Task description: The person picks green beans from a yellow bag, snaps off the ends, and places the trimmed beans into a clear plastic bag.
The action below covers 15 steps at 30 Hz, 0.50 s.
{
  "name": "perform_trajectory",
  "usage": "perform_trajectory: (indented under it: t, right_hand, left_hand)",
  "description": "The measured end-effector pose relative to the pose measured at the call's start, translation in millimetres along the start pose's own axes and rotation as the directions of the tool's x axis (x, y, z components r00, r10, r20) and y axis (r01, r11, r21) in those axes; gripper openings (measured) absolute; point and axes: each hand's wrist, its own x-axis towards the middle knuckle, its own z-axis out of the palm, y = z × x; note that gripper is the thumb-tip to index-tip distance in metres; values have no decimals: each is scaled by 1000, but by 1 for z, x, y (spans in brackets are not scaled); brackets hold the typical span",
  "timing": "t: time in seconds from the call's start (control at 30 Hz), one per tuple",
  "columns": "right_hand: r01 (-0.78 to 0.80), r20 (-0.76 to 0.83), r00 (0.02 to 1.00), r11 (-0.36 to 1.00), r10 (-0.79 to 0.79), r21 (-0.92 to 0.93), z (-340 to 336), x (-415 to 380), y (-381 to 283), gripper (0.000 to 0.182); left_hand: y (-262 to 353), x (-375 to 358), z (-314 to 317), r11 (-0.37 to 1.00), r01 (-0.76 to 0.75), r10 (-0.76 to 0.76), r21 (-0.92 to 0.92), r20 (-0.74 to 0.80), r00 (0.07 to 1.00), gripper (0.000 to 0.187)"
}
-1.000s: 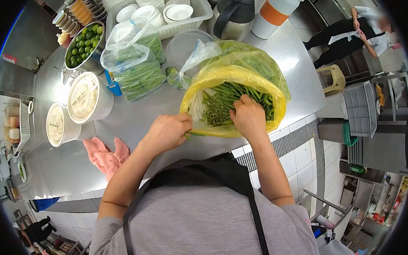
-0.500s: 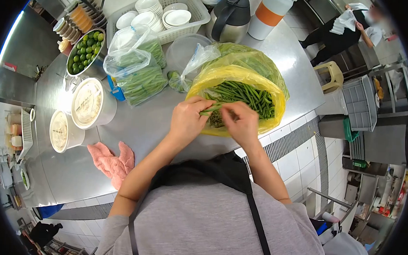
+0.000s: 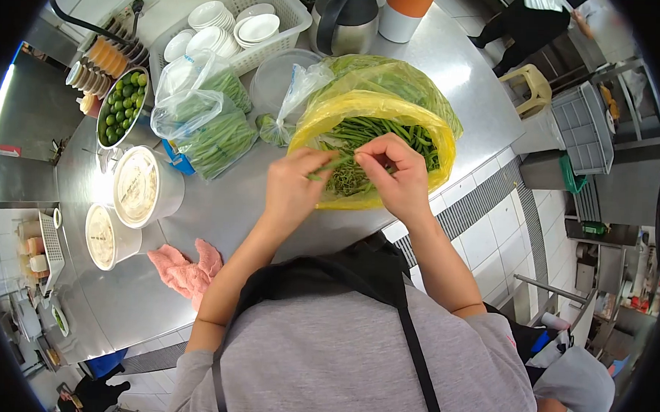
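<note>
My left hand (image 3: 295,186), slightly smeared by motion, is closed around green beans (image 3: 336,163) whose ends stick out toward the right. Facing it, my right hand (image 3: 399,178) has thumb and forefinger pinched together; whatever is between them is too small to make out. Both hands are over the mouth of a yellow plastic bag (image 3: 431,111). Long green beans (image 3: 414,138) fill the bag's far side, and a heap of small, thin trimmings (image 3: 346,181) lies at its near side, partly hidden by my hands.
Clear bags of cut beans (image 3: 218,144), a bowl of limes (image 3: 125,107) and two white tubs (image 3: 148,187) stand to the left. A pink cloth (image 3: 183,271) lies nearer. Behind are a crate of dishes (image 3: 293,29) and a steel jug (image 3: 347,23). Another person (image 3: 525,27) stands far right.
My hands have drawn slightly apart, and my right fingers have closed into a clear pinch. The whole view has shifted and turned a little.
</note>
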Motion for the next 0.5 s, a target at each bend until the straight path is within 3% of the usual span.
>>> perform_trajectory:
  t: [0.03,0.1,0.13,0.2,0.23,0.37,0.43,0.5]
  right_hand:
    - [39,23,999,988,-36,-152,-1,2,-2,9]
    - [1,41,999,982,7,-191,0,-3,6,9]
    - [-28,66,997,973,44,-228,1,-4,10,9]
    - [-69,83,993,987,82,-144,5,-7,13,9]
    - [-119,95,988,991,124,-61,7,-10,13,10]
    - [-90,119,988,994,96,-59,11,-9,8,9]
    - [-150,54,986,984,156,-91,14,-6,8,11]
    - [-152,62,986,986,155,-64,11,-6,5,8]
  left_hand:
    - [-2,3,-3,1000,-3,3,-2,6,1000,20]
    - [-1,10,-9,856,261,-341,-447,-107,934,14]
    - [2,14,-13,857,258,-339,-447,-111,934,14]
    - [11,18,-18,599,381,-586,-704,-62,808,17]
    - [11,17,-17,600,385,-590,-701,-62,805,17]
    - [8,14,-13,669,321,-498,-670,-84,863,16]
    - [12,10,-10,708,307,-462,-636,-89,882,18]
    - [20,9,-6,712,206,-451,-671,-212,867,16]
